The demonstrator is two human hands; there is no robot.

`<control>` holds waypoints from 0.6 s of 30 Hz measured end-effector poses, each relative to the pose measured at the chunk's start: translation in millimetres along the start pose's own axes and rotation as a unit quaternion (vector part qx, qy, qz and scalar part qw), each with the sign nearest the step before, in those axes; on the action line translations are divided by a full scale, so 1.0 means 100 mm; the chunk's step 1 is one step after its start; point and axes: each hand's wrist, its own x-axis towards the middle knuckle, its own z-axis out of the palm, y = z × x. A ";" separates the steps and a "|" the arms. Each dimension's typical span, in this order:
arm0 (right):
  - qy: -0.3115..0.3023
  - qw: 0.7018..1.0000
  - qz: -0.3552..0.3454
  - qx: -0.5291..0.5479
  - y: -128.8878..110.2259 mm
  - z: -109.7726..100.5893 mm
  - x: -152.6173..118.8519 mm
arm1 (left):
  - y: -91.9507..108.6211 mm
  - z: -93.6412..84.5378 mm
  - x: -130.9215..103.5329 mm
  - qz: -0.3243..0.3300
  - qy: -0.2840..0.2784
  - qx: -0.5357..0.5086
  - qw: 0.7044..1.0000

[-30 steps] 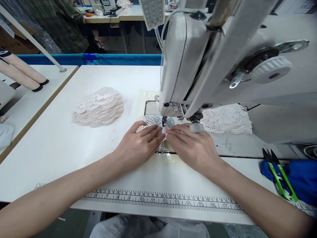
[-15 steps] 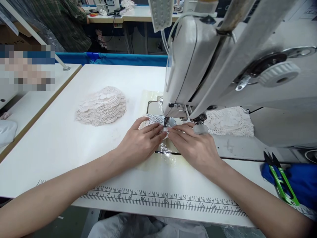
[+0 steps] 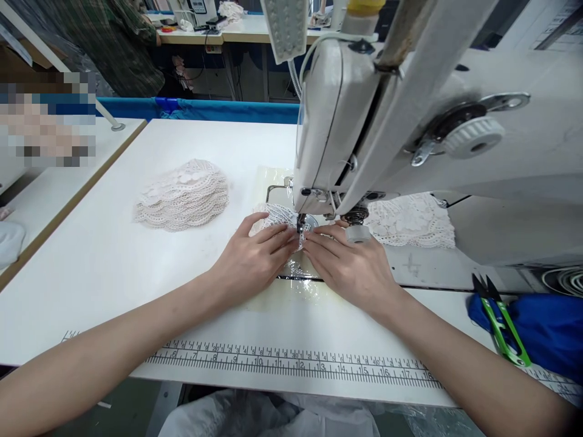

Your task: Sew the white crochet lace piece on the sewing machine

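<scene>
Two bare hands at the sewing machine [image 3: 328,115], centre of frame. Left hand [image 3: 249,261]: fingers extended, tips laid on a small lace piece [image 3: 276,215]. Right hand [image 3: 353,264]: fingers extended and close together, tips at the lace's right side. Neither hand is clenched; whether a thumb pinches from beneath, cannot tell.

Key relation — the lace lies just up-frame of the left fingers, reaching in at the presser foot [image 3: 301,223], with a sliver showing between the two sets of fingertips. Left hand is nearer to most of it. Visible part slants from upper left to lower right; full long axis hidden under the fingers.

On the desk [image 3: 159,255]: lace stack [image 3: 184,197] left of centre, well apart from the left hand; more lace [image 3: 412,221] right of the machine head; green-handled snips [image 3: 505,331] on blue cloth [image 3: 553,331] — lower right.
</scene>
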 end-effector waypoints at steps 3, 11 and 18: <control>-0.002 0.999 0.017 0.029 -0.01 0.00 0.00 | 0.03 -0.02 -0.02 0.013 0.018 -0.009 1.000; 0.000 0.999 0.023 0.023 0.01 -0.01 0.04 | 0.02 -0.01 -0.01 -0.052 -0.002 -0.092 0.994; -0.011 0.993 0.101 0.062 0.02 0.08 0.04 | -0.10 0.05 0.10 -0.169 -0.048 -0.229 0.958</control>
